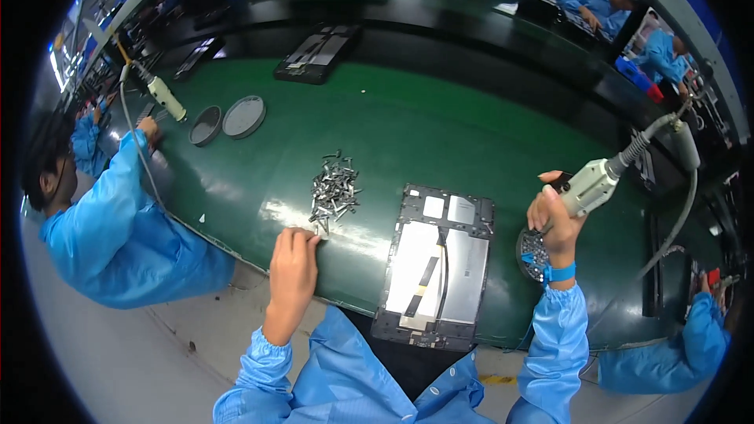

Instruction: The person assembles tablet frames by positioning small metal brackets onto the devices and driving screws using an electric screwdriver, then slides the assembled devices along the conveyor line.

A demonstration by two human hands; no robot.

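In front of me lies an opened tablet (463,279) with its inner plates, flat cables and dark frame showing. To its left is a loose pile of small silver and black parts (335,190). At the near edge of this pile, my left hand (293,271) has its fingers pinched together; what they hold is too small to make out. My right hand (556,224) is wrapped round a pale electric screwdriver (591,188), which hangs from a coiled cable. Its tip is hidden by the hand, over a round dish of small screws (530,251).
Two shallow round dishes (244,116) sit at the far left of the green table (377,133). Another dark tablet (318,53) lies at the back. A second screwdriver (166,100) hangs at the left. Co-workers in blue sit left, right and across.
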